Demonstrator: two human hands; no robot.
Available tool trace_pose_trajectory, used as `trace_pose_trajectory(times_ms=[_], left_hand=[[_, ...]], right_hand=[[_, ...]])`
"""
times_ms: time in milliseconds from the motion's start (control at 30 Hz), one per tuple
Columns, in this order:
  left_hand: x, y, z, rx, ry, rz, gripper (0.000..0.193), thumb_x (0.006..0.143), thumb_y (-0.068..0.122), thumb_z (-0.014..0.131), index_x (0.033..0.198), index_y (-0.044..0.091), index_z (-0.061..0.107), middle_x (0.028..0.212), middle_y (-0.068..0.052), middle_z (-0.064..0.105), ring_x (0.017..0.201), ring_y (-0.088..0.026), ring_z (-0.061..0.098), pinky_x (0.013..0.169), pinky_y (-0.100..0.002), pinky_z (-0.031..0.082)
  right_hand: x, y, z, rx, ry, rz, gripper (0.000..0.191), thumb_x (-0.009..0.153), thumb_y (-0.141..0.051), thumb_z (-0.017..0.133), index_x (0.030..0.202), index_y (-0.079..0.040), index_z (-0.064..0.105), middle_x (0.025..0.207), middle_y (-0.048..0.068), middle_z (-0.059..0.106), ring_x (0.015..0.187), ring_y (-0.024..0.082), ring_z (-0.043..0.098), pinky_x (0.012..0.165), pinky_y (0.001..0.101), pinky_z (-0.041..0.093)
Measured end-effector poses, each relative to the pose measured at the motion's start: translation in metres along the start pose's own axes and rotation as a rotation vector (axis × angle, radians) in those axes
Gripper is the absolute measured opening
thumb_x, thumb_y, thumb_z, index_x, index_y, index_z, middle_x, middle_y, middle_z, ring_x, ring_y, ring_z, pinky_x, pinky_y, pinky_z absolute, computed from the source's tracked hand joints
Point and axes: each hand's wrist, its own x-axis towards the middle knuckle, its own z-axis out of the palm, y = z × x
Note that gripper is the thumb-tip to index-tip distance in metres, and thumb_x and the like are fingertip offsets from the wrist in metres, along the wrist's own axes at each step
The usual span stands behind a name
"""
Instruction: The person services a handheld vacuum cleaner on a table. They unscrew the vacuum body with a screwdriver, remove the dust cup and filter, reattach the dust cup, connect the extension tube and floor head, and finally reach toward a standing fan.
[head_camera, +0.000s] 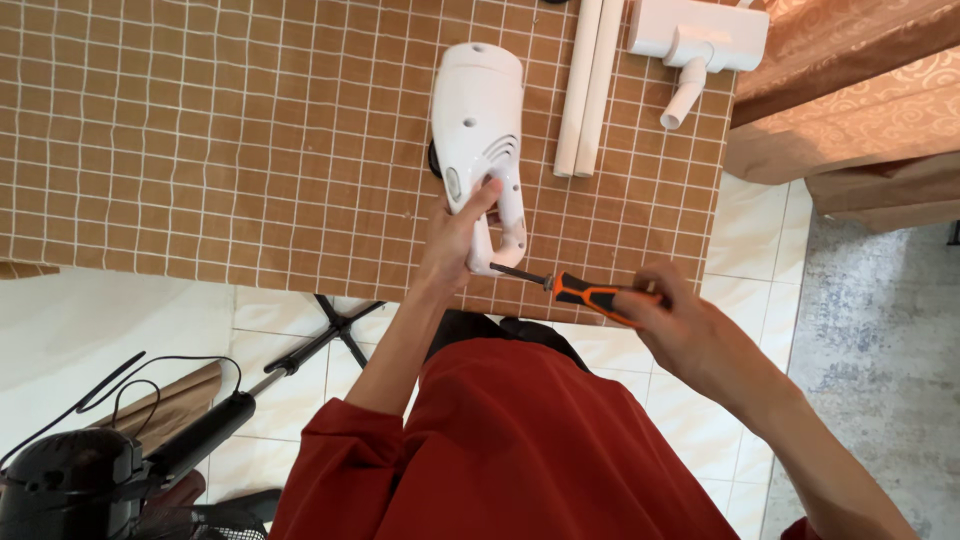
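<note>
Partly hidden under your left hand (452, 240) is the handle of the white vacuum body (478, 140), which lies on the brown tiled table (200, 150) near its front edge. Your fingers wrap that handle, thumb pressed on the shell. Your right hand (685, 325) is closed around the orange-and-black screwdriver (580, 291); its tip meets the handle's lower end, though the exact spot is too small to make out. Two white tubes (590, 85) lie just beside the body, and a white floor head (700, 40), cut off by the top edge, sits beyond them. Lower left, a black fan (70, 485) is half out of view.
</note>
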Motion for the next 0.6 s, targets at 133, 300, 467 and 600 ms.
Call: trace_pose_trajectory(times_ms=[133, 300, 467, 600], left_hand=[[-0.007, 0.012, -0.002, 0.093, -0.046, 0.063, 0.039, 0.086, 0.023, 0.08, 0.114, -0.001, 0.067, 0.096, -0.009, 0.072, 0.086, -0.018, 0.071, 0.071, -0.034, 0.06], [-0.014, 0.014, 0.002, 0.3, -0.101, 0.15, 0.032, 0.089, 0.024, 0.08, 0.109, -0.001, 0.073, 0.092, -0.008, 0.075, 0.08, -0.013, 0.071, 0.07, -0.029, 0.058], [-0.021, 0.017, 0.013, 0.423, -0.147, 0.264, 0.027, 0.09, 0.025, 0.079, 0.102, 0.001, 0.073, 0.086, -0.004, 0.073, 0.074, -0.009, 0.068, 0.065, -0.027, 0.056], [-0.021, 0.023, 0.016, 0.336, -0.158, 0.194, 0.025, 0.09, 0.023, 0.078, 0.101, 0.0, 0.074, 0.083, -0.004, 0.073, 0.071, -0.01, 0.068, 0.063, -0.027, 0.055]], right_hand=[[-0.001, -0.001, 0.008, 0.005, 0.116, -0.076, 0.038, 0.086, -0.021, 0.075, 0.12, -0.009, 0.064, 0.118, 0.012, 0.062, 0.086, 0.028, 0.072, 0.07, 0.0373, 0.061], [-0.003, -0.011, 0.003, 0.038, 0.199, 0.02, 0.044, 0.086, -0.026, 0.076, 0.122, -0.006, 0.061, 0.111, 0.013, 0.067, 0.082, 0.028, 0.073, 0.068, 0.0383, 0.061], [-0.003, -0.019, 0.005, 0.27, 0.16, 0.179, 0.041, 0.09, -0.021, 0.073, 0.128, -0.009, 0.061, 0.104, 0.007, 0.071, 0.085, 0.026, 0.075, 0.071, 0.037, 0.06], [-0.008, -0.013, 0.008, 0.234, 0.203, -0.015, 0.046, 0.084, -0.015, 0.073, 0.126, -0.005, 0.058, 0.118, 0.015, 0.058, 0.085, 0.027, 0.072, 0.07, 0.035, 0.062]])
